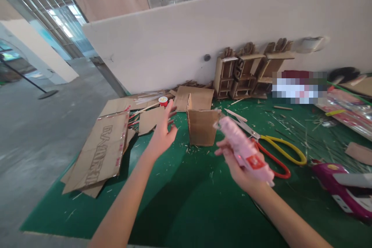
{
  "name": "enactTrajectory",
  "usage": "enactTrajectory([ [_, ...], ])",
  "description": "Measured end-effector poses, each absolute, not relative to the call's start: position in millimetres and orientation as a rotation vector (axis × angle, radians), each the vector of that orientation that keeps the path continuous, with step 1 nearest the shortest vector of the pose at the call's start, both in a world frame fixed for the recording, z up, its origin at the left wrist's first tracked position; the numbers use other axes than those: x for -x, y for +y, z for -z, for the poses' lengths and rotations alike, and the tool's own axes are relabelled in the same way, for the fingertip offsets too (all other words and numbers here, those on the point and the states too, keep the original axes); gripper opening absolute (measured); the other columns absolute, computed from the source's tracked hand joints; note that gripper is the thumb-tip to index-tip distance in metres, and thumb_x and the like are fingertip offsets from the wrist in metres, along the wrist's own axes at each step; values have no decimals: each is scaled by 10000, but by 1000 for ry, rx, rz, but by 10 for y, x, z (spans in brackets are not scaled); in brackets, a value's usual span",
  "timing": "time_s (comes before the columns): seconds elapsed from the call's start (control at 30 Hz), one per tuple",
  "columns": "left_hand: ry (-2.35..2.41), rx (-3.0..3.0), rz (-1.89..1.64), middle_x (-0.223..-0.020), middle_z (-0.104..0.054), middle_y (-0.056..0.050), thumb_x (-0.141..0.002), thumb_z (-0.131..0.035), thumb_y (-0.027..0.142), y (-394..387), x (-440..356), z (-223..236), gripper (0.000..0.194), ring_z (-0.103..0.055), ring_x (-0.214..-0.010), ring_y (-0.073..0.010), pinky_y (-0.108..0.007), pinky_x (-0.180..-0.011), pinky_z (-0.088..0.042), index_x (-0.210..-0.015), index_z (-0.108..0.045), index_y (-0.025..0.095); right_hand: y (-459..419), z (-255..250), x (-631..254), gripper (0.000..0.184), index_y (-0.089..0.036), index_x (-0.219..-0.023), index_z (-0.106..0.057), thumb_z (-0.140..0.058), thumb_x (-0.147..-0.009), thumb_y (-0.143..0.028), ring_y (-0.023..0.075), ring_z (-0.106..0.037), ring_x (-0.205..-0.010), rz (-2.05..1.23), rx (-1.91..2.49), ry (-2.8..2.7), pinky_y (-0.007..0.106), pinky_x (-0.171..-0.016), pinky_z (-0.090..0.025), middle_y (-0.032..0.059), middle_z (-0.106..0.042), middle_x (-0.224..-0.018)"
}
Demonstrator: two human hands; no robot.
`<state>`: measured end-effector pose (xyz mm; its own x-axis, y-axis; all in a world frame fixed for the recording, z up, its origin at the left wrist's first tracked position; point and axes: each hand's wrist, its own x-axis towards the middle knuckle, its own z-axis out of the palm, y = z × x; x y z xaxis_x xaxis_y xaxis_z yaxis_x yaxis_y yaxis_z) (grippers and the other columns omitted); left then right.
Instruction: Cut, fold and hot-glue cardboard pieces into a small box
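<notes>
On the head feed I watched the right hand gripping a pink glue gun, its red label too blurred to read, beside upright cardboard panels on the green table. The left hand had spread fingers; large outlined characters marked a flat carton sheet.

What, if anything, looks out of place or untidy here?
Thin offcuts litter the green tabletop untidily, thickest right of the scissors. At left, stacked cardboard sheets sit askew, lower corners poking out. The pink glue gun in the right hand is too blurred to check for damage.
</notes>
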<state>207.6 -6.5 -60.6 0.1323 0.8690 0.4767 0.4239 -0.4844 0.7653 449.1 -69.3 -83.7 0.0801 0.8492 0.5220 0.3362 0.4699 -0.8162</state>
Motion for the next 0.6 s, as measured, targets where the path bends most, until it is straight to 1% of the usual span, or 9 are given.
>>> enactTrajectory([
  [0.07, 1168, -2107, -1256, -1460, -435, -68, -815, -519, 100, 114, -2007, 436, 779, -522, -1257, -251, -442, -990, -495, -1491, -260, 386, -759, 869, -4471, 98, -241, -914, -665, -648, -818, -253, 186, -681, -627, -433, 1021, -1660, 318, -590, -560, 25, -718, -761],
  [0.13, 1111, -2225, -1182, -1456, -442, -44, -808, -545, 102, 238, -1996, 262, 731, -517, -1258, -247, -418, -996, -492, -1452, -357, 393, -769, 833, -4443, 44, -247, -850, -651, -628, -826, -219, 197, -690, -702, -365, 943, -1762, 326, -648, -564, 38, -720, -831],
  [0.17, 1091, -2270, -1145, -1457, -441, -33, -808, -548, 102, 275, -2006, 180, 702, -509, -1266, -245, -409, -1001, -487, -1429, -400, 393, -760, 802, -4429, 45, -251, -824, -641, -621, -829, -212, 202, -690, -735, -358, 925, -1795, 330, -669, -564, 41, -715, -856],
  [0.27, 1071, -2378, -1002, -1469, -432, -10, -813, -520, 90, 310, -2049, -2, 626, -495, -1276, -244, -399, -981, -495, -1365, -493, 385, -717, 727, -4394, 46, -257, -843, -613, -620, -833, -213, 200, -675, -720, -369, 925, -1850, 322, -643, -552, 35, -685, -835],
  [0.37, 1082, -2441, -893, -1489, -412, 3, -805, -510, 79, 294, -2059, -64, 627, -471, -1304, -251, -396, -973, -498, -1353, -507, 385, -688, 726, -4368, 85, -252, -899, -582, -618, -841, -201, 182, -652, -678, -367, 912, -1869, 301, -608, -530, 22, -648, -793],
  [0.47, 1097, -2475, -881, -1500, -399, 4, -804, -521, 82, 282, -2039, -57, 640, -447, -1329, -257, -412, -1013, -471, -1366, -494, 387, -672, 760, -4343, 113, -239, -902, -554, -623, -836, -178, 164, -628, -665, -354, 889, -1884, 279, -597, -508, 11, -622, -775],
  [0.6, 1102, -2492, -869, -1494, -403, -3, -827, -541, 116, 266, -2025, -61, 612, -457, -1320, -256, -450, -1063, -429, -1373, -487, 388, -648, 787, -4320, 156, -230, -899, -541, -625, -811, -134, 149, -598, -646, -358, 902, -1881, 259, -578, -478, -1, -599, -761],
])
